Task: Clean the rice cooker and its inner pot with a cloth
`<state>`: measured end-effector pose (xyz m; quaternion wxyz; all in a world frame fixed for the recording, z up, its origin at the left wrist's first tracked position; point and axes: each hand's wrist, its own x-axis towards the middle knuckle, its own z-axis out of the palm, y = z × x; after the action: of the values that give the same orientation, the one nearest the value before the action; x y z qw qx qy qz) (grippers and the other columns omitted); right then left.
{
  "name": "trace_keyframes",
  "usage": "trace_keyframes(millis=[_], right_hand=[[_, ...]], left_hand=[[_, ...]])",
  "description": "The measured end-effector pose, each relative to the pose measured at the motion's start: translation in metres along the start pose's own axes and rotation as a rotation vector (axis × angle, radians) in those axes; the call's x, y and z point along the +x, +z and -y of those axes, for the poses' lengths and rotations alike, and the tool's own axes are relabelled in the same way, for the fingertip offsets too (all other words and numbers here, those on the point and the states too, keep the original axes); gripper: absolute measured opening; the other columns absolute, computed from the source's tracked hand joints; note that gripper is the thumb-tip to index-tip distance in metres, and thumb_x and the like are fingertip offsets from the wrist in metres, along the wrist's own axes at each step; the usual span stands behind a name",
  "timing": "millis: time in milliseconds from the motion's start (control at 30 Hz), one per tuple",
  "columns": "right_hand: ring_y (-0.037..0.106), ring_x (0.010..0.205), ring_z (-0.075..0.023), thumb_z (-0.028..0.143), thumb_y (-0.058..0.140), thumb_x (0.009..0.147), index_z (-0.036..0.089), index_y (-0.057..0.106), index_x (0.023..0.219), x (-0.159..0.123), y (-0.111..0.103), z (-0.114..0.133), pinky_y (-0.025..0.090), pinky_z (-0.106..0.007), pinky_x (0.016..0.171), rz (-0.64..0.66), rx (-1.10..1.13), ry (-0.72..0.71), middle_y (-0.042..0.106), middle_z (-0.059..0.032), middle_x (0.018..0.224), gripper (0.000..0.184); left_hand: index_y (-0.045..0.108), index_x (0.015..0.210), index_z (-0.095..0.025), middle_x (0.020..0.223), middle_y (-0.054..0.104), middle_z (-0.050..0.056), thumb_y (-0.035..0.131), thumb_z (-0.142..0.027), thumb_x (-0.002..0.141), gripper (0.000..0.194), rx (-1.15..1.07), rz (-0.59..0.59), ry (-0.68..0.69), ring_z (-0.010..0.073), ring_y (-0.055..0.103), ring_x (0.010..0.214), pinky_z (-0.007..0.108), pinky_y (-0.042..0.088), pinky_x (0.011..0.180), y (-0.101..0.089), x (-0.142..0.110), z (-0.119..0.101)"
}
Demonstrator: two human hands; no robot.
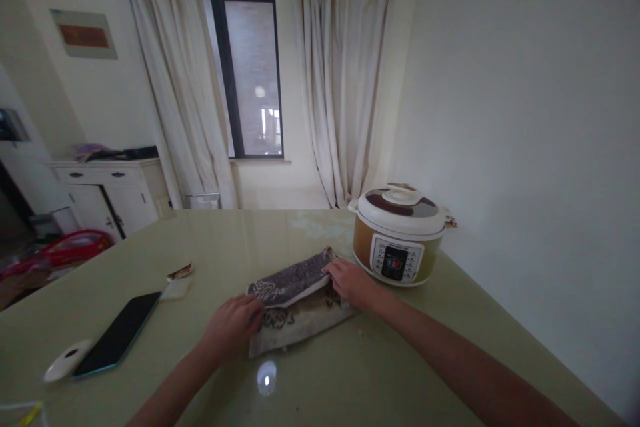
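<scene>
The patterned cloth [299, 310] lies folded lengthwise at lower centre, its long axis rising from lower left to upper right across my view. My right hand [353, 283] is at its upper-right end, and there I read the grip as thumb and fingers pinched together on the dark flap's edge. My left hand [239, 319] touches the lower-left end; its thumb is hidden, so I can't tell whether that grip is clamped or merely resting. Neither hand is nearer, as both touch the cloth, which spans the gap between them. It lies on the glossy surface [360, 373]. Just beyond my right hand stands the cooker [397, 235], right of centre; the dark phone [120, 333] lies well apart at lower left.
</scene>
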<state>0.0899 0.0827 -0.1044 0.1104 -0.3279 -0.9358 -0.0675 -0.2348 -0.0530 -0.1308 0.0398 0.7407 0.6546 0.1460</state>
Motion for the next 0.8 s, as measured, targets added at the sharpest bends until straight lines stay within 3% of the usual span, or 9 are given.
trace_keyframes(millis=[100, 233, 333, 433, 500, 600, 700, 800], right_hand=[[0.065, 0.114, -0.0267, 0.010, 0.053, 0.099, 0.016, 0.063, 0.128, 0.000, 0.002, -0.002, 0.051, -0.037, 0.096, 0.042, -0.034, -0.079, 0.069, -0.0143, 0.122, 0.032], [0.067, 0.108, -0.0266, 0.009, 0.052, 0.099, 0.018, 0.060, 0.133, -0.001, 0.005, -0.005, 0.051, -0.038, 0.092, 0.064, -0.150, -0.172, 0.069, -0.0137, 0.119, 0.035], [0.069, 0.103, -0.0248, 0.010, 0.049, 0.103, 0.018, 0.061, 0.130, 0.002, 0.002, -0.007, 0.052, -0.036, 0.088, 0.052, -0.177, -0.180, 0.072, -0.0117, 0.113, 0.030], [0.069, 0.104, -0.0242, 0.010, 0.048, 0.105, 0.017, 0.061, 0.126, 0.003, -0.007, -0.011, 0.052, -0.033, 0.085, 0.034, -0.180, -0.145, 0.074, -0.0119, 0.113, 0.026], [0.069, 0.104, -0.0244, 0.013, 0.049, 0.106, 0.018, 0.063, 0.124, -0.002, -0.014, -0.017, 0.050, -0.033, 0.084, 0.023, -0.189, -0.174, 0.074, -0.0119, 0.113, 0.023], [0.067, 0.096, -0.0233, 0.016, 0.051, 0.107, 0.021, 0.068, 0.116, -0.021, -0.016, -0.026, 0.048, -0.034, 0.082, -0.003, -0.207, -0.354, 0.075, -0.0093, 0.105, 0.019], [0.065, 0.090, -0.0214, 0.013, 0.051, 0.106, 0.020, 0.070, 0.105, -0.043, -0.006, -0.028, 0.046, -0.033, 0.079, 0.007, -0.228, -0.469, 0.074, -0.0073, 0.097, 0.020], [0.067, 0.092, -0.0217, 0.014, 0.054, 0.104, 0.018, 0.070, 0.104, -0.056, 0.007, -0.025, 0.047, -0.033, 0.081, 0.076, -0.210, -0.433, 0.074, -0.0086, 0.100, 0.016]], left_hand=[[0.074, 0.091, -0.024, 0.098, 0.078, 0.006, 0.061, -0.025, 0.083, 0.016, -0.242, -0.037, -0.109, 0.0251, 0.070, 0.098, 0.036, 0.049, 0.091, -0.003, 0.005, 0.002], [0.072, 0.072, -0.020, 0.074, 0.073, 0.003, 0.072, -0.034, 0.067, 0.015, -0.455, 0.066, -0.154, 0.0236, 0.068, 0.078, 0.032, 0.049, 0.073, 0.000, 0.014, 0.008], [0.071, 0.070, -0.019, 0.069, 0.072, 0.003, 0.071, -0.051, 0.070, 0.032, -0.529, 0.078, -0.179, 0.0234, 0.068, 0.071, 0.031, 0.050, 0.065, -0.003, 0.023, 0.012], [0.071, 0.083, -0.020, 0.084, 0.077, 0.007, 0.060, -0.060, 0.084, 0.042, -0.548, -0.049, -0.187, 0.0254, 0.072, 0.084, 0.035, 0.055, 0.076, -0.016, 0.024, 0.009], [0.070, 0.091, -0.022, 0.092, 0.078, 0.007, 0.054, -0.057, 0.095, 0.038, -0.478, -0.176, -0.126, 0.0247, 0.072, 0.089, 0.036, 0.057, 0.083, -0.020, 0.014, 0.004], [0.073, 0.106, -0.028, 0.103, 0.080, 0.006, 0.052, -0.037, 0.102, 0.023, -0.222, -0.274, 0.128, 0.0246, 0.073, 0.097, 0.038, 0.058, 0.092, -0.005, -0.014, -0.003], [0.074, 0.119, -0.032, 0.125, 0.078, 0.006, 0.052, -0.012, 0.095, 0.038, 0.052, -0.200, 0.380, 0.0254, 0.072, 0.114, 0.038, 0.057, 0.101, 0.025, -0.040, -0.005], [0.075, 0.117, -0.032, 0.128, 0.077, 0.006, 0.053, -0.007, 0.093, 0.040, 0.200, -0.116, 0.369, 0.0253, 0.072, 0.114, 0.038, 0.058, 0.099, 0.048, -0.049, -0.005]])
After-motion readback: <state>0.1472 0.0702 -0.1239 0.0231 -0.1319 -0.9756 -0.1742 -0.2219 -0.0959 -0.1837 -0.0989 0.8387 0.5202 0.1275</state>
